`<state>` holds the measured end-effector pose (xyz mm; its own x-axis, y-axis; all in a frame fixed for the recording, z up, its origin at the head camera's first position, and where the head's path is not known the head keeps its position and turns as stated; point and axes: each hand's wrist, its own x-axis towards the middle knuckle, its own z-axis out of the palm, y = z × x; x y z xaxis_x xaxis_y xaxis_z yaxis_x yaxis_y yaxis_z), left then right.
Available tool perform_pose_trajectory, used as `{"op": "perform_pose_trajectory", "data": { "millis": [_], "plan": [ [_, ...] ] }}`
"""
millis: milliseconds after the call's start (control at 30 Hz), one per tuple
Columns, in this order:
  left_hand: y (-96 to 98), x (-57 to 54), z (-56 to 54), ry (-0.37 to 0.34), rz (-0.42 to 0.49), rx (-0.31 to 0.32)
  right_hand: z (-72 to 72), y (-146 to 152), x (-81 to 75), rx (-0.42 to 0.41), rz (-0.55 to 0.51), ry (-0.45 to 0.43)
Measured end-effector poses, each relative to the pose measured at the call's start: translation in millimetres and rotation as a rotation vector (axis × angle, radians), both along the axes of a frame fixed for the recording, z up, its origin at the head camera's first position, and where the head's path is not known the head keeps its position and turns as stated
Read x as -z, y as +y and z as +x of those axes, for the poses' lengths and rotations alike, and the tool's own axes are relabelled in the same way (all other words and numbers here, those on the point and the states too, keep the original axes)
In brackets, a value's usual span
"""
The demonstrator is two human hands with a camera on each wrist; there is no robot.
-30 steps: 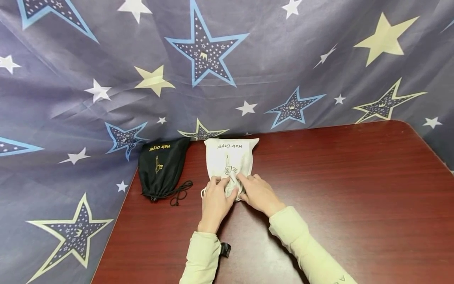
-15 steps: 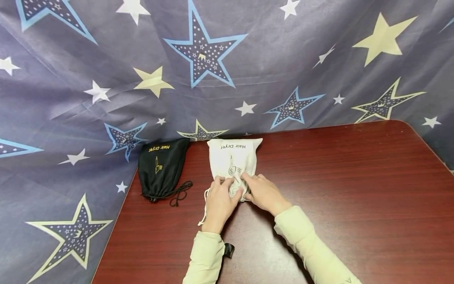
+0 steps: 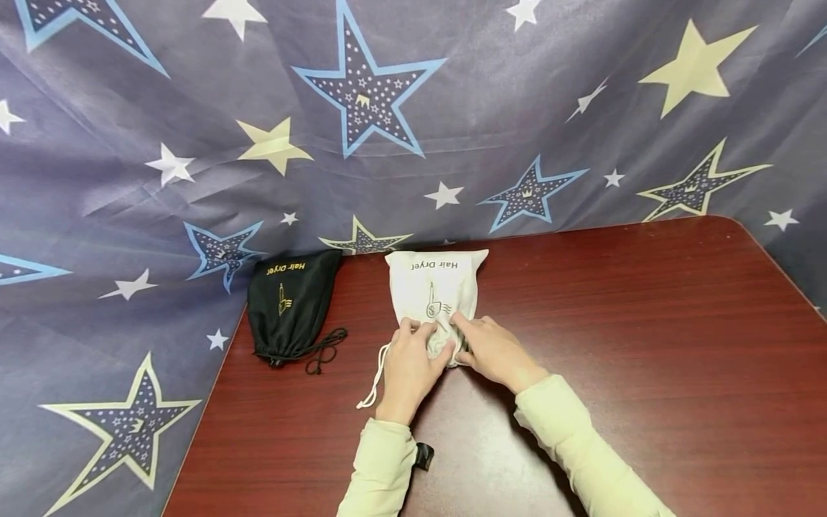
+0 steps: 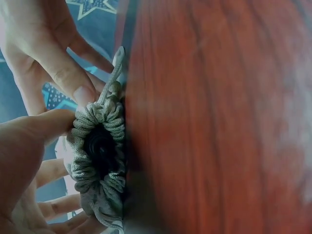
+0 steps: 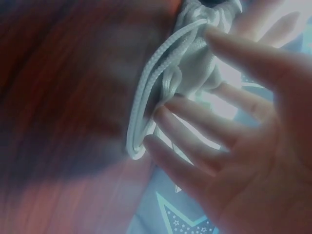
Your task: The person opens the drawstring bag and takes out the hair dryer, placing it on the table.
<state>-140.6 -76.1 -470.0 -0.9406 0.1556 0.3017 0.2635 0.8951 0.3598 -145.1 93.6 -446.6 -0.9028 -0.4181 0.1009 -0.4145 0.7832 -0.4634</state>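
Note:
A white drawstring bag (image 3: 434, 283) printed "Hair Dryer" lies on the table, its gathered mouth toward me. My left hand (image 3: 410, 370) grips the left side of the mouth, with the thumb on the puckered cloth (image 4: 78, 168) in the left wrist view. On the opposite side, my right hand (image 3: 500, 353) holds the bag between thumb and fingers. Something black (image 4: 101, 146), of a kind I cannot tell, shows inside the small round opening. One white cord (image 3: 377, 379) trails left of my left hand; a cord loop (image 5: 141, 97) hangs by the right fingertips.
To the left, a black drawstring bag (image 3: 293, 305) with gold "Hair Dryer" print lies near the table's left edge, its black cord (image 3: 326, 348) loose. The reddish-brown table (image 3: 646, 345) extends right. A star-patterned cloth (image 3: 484, 108) hangs along the back and left.
Both hands and the white bag have slid a little to the right. More of the left white cord now shows beside my left hand. The black bag stays in place.

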Motion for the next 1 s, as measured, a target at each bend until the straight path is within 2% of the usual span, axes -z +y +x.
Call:
{"op": "perform_pose_trajectory", "data": {
  "millis": [300,533,833,1000],
  "plan": [
    [8.9,-0.5,3.2,-0.005,-0.017,0.007,5.0,11.2,-2.4,0.001,-0.007,-0.016],
    [19.4,0.2,6.2,-0.015,-0.036,0.011,11.1,23.9,-2.7,0.003,-0.009,0.008],
    [30.1,0.8,9.9,0.033,-0.035,0.036,16.1,39.5,-1.4,0.002,-0.016,0.003],
    [35.1,0.6,12.0,0.043,-0.034,0.048,18.4,45.8,0.7,-0.007,-0.011,0.042]
  ]
}}
